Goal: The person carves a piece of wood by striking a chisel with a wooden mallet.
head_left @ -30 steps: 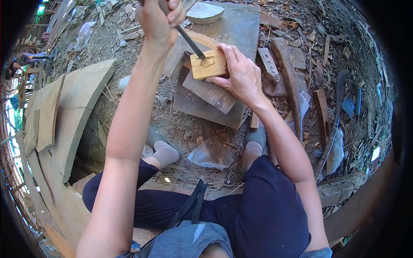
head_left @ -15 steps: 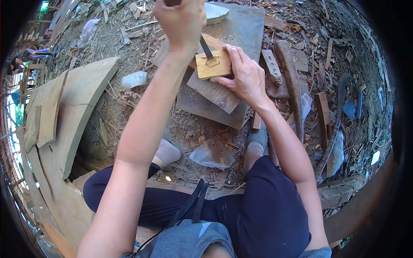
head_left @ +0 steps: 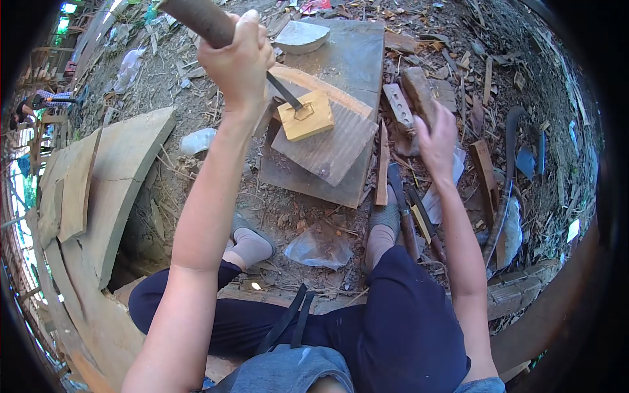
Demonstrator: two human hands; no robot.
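My left hand (head_left: 237,65) is closed around the thick wooden handle of a chisel (head_left: 285,90), which slants down to the right. Its blade tip meets the top of a small yellow wood block (head_left: 316,119), at a carved outline with angled corners. Under that block lies a weathered board (head_left: 331,147), set on a larger grey slab (head_left: 347,56). To the right of the slab, my right hand (head_left: 438,147) grips a rough wooden club (head_left: 417,92), whose thick end points away from me. Beside the club lies a pale bar with holes (head_left: 398,105).
A narrow wood strip (head_left: 382,164) leans along the slab's right edge. Hand tools (head_left: 405,216) lie by my right foot, a curved blade (head_left: 512,144) farther right. Large planks (head_left: 131,170) stand at left. A plastic bag (head_left: 319,247) lies between my feet. Another person (head_left: 33,105) is far left.
My right hand has let go of the yellow block, moved right and taken hold of the wooden club. The chisel stays on the block, its handle now tilted more to the left.
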